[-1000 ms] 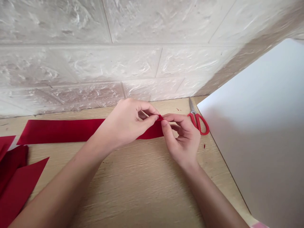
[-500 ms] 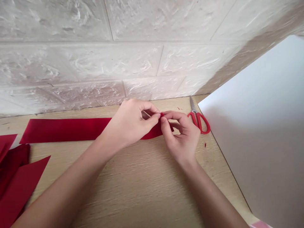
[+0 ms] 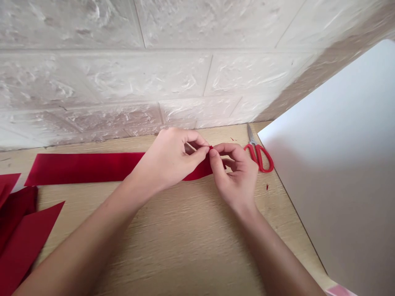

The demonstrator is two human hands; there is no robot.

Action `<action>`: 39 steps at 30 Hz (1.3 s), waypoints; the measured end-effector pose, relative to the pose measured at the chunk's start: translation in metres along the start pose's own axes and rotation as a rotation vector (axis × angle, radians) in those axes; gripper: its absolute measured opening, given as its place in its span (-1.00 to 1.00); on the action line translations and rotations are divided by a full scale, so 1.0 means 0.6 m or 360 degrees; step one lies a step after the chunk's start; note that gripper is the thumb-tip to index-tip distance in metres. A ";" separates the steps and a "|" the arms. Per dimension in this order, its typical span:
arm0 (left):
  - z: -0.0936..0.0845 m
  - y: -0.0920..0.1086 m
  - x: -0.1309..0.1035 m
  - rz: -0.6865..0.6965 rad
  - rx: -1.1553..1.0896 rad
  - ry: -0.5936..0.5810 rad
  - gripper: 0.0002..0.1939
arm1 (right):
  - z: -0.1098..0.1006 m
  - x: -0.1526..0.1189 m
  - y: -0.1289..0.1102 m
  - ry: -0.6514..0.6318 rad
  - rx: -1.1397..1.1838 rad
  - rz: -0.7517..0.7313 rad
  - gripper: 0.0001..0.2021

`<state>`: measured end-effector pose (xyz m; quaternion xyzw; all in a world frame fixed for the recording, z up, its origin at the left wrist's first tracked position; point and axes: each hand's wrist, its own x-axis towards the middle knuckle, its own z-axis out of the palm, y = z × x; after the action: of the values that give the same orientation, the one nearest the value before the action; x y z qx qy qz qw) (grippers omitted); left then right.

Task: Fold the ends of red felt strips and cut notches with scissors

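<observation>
Red strip [image 3: 83, 168] runs leftward from beneath your grip; your left hand [image 3: 173, 160] and right hand [image 3: 237, 176] pinch a small bit of it, close together, probably keeping it taut, though fingers mostly hide it.

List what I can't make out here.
All in the head view:
Red strip, middle part: behind the left hand.
Its pinched edge: mostly covered by fingers.
Red pieces, lower left: cut off by the frame edge.
Dark red speck near the scissors: too small to identify.
</observation>
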<state>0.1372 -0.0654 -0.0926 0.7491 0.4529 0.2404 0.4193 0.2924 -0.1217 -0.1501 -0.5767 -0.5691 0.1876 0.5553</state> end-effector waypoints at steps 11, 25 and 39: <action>0.001 0.002 0.002 0.0011 -0.0046 -0.0049 -0.85 | -0.001 0.001 0.001 -0.0006 -0.0076 -0.0002 -0.93; 0.003 0.003 -0.001 0.0093 -0.0006 -0.0084 -0.82 | -0.004 0.005 0.004 -0.0100 0.0264 0.0165 -0.93; 0.009 0.004 -0.003 0.0329 0.0243 0.0405 -0.84 | -0.044 0.015 0.020 -0.0201 -0.0149 -0.0279 -0.89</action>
<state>0.1418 -0.0697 -0.0936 0.7849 0.4399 0.3399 0.2735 0.3225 -0.1220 -0.1483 -0.5371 -0.6593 0.1475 0.5051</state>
